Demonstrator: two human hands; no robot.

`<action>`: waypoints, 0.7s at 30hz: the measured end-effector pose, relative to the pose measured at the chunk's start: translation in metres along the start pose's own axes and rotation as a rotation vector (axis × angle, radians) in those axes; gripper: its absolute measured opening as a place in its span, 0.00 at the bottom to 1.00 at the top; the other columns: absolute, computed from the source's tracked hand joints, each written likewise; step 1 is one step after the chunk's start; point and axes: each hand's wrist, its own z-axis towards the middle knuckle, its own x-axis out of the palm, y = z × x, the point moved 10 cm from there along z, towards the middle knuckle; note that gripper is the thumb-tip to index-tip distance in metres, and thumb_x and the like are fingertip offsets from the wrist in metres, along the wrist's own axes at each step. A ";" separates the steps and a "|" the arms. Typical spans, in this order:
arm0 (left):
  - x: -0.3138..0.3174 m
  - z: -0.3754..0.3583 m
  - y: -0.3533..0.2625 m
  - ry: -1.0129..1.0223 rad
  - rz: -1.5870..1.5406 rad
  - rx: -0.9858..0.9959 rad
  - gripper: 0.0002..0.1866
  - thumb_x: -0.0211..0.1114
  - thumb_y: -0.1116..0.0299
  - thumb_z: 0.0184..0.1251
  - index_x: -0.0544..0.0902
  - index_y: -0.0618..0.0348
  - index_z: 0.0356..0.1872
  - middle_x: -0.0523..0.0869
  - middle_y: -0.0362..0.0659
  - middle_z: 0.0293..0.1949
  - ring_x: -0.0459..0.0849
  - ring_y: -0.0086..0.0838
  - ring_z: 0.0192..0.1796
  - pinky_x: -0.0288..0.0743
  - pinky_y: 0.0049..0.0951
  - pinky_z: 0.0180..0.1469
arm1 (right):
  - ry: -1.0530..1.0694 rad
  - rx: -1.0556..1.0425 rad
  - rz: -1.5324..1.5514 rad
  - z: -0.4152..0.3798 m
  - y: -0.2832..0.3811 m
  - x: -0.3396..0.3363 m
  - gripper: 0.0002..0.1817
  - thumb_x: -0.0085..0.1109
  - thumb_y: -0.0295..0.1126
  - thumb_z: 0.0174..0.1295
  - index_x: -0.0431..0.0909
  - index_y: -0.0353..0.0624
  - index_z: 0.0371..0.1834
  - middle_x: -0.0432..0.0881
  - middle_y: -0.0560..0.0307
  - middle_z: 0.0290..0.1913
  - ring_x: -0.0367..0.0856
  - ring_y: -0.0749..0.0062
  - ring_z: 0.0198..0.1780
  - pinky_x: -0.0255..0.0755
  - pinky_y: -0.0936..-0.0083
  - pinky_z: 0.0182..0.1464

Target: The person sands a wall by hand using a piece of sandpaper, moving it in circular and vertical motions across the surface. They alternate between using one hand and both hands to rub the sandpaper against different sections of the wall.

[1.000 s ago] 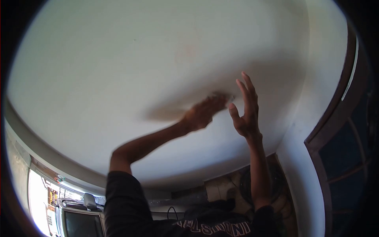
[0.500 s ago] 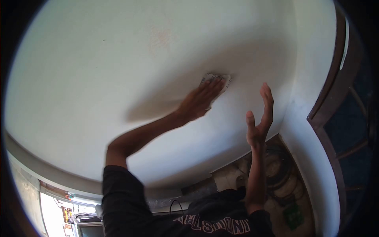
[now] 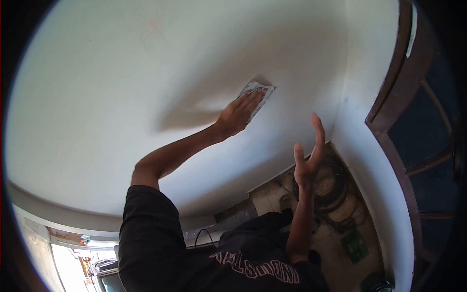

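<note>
My left hand (image 3: 238, 114) lies flat on a small grey sheet of sandpaper (image 3: 255, 88) and presses it against the white painted wall (image 3: 121, 73); the arm casts a shadow on the wall to its left. My right hand (image 3: 307, 155) is raised below and to the right of the sheet. Its fingers are straight and apart, it holds nothing, and it is clear of the sandpaper. My dark shirt with lettering fills the bottom of the view.
A dark wooden frame with glass panes (image 3: 389, 131) stands at the right, past the wall's corner. On the floor below lie a coiled hose or cable (image 3: 335, 190) and a green item (image 3: 354, 246). A bright opening shows at the lower left.
My left hand has slid the sandpaper rightward along the wall, away from a faint reddish mark. My right hand has dropped lower and farther from the sheet. The view has tilted.
</note>
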 end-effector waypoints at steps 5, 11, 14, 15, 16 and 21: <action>-0.087 0.011 0.085 -0.204 0.000 -0.021 0.39 0.57 0.75 0.62 0.60 0.55 0.78 0.61 0.44 0.79 0.58 0.33 0.80 0.47 0.42 0.82 | -0.014 0.121 -0.038 -0.010 -0.016 -0.038 0.35 0.57 0.45 0.68 0.62 0.39 0.74 0.66 0.44 0.74 0.62 0.49 0.76 0.54 0.51 0.76; -0.177 0.020 0.118 -0.397 0.262 -0.262 0.45 0.64 0.70 0.58 0.56 0.63 0.78 0.55 0.49 0.80 0.54 0.40 0.81 0.46 0.44 0.81 | -0.030 0.200 0.029 -0.019 -0.034 -0.049 0.36 0.58 0.44 0.67 0.61 0.40 0.75 0.66 0.45 0.74 0.61 0.50 0.77 0.52 0.51 0.77; -0.076 0.041 0.058 -0.248 0.278 -0.244 0.42 0.57 0.68 0.62 0.55 0.71 0.77 0.55 0.52 0.80 0.53 0.41 0.81 0.46 0.40 0.82 | -0.018 0.234 0.020 -0.037 -0.040 -0.056 0.36 0.57 0.44 0.67 0.62 0.39 0.75 0.66 0.45 0.74 0.61 0.50 0.77 0.52 0.51 0.77; -0.027 0.044 0.032 -0.228 0.006 -0.177 0.39 0.55 0.69 0.63 0.57 0.73 0.76 0.56 0.53 0.80 0.54 0.40 0.81 0.49 0.38 0.81 | -0.012 0.267 0.008 -0.044 -0.042 -0.060 0.36 0.57 0.43 0.67 0.62 0.39 0.75 0.67 0.45 0.74 0.61 0.50 0.77 0.52 0.51 0.77; 0.013 0.046 -0.001 -0.190 0.058 -0.121 0.37 0.55 0.72 0.64 0.58 0.73 0.75 0.59 0.53 0.79 0.56 0.39 0.81 0.52 0.35 0.81 | 0.000 0.308 -0.011 -0.057 -0.043 -0.068 0.36 0.57 0.43 0.67 0.62 0.38 0.75 0.67 0.45 0.74 0.61 0.50 0.77 0.51 0.51 0.77; 0.003 0.045 0.003 -0.244 -0.004 0.002 0.38 0.58 0.77 0.61 0.62 0.59 0.76 0.63 0.45 0.78 0.61 0.32 0.79 0.57 0.36 0.79 | 0.002 0.316 -0.037 -0.077 -0.042 -0.091 0.36 0.56 0.50 0.70 0.63 0.38 0.74 0.68 0.47 0.74 0.62 0.55 0.76 0.50 0.55 0.78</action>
